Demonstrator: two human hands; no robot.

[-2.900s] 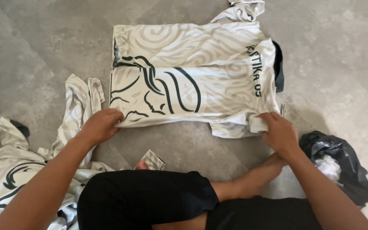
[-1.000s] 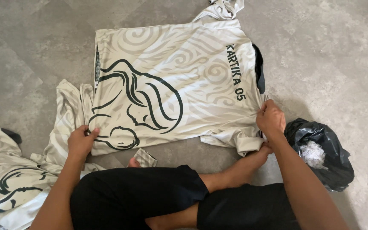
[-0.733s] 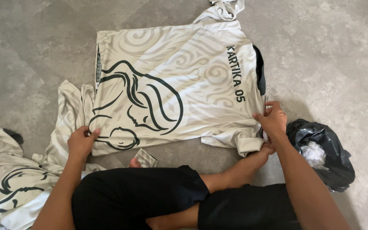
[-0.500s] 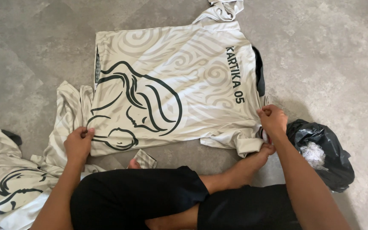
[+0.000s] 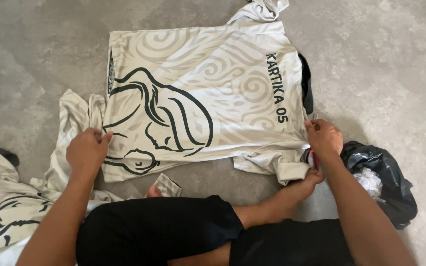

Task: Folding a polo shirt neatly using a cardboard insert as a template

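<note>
A cream jersey [image 5: 208, 98] with pale swirls and a black line drawing lies spread flat on the grey floor in front of me. My left hand [image 5: 87, 150] presses on its near left corner, fingers curled over the hem. At the near right corner, my right hand [image 5: 324, 138] pinches the jersey by the shoulder, close to the dark collar [image 5: 305, 83]. One sleeve [image 5: 277, 167] lies crumpled just under that hand, next to my bare foot [image 5: 311, 180].
More cream garments [image 5: 11, 212] are heaped at my left, one strip [image 5: 75, 118] beside the jersey. A black plastic bag [image 5: 380, 182] sits at my right. A small folded packet [image 5: 166, 185] lies by my knee. I sit cross-legged in black shorts [image 5: 163, 231].
The jersey was folded in half lengthwise 2.9 s ago and is now spread open flat. Over the last second both hands stay at its near corners with small shifts.
</note>
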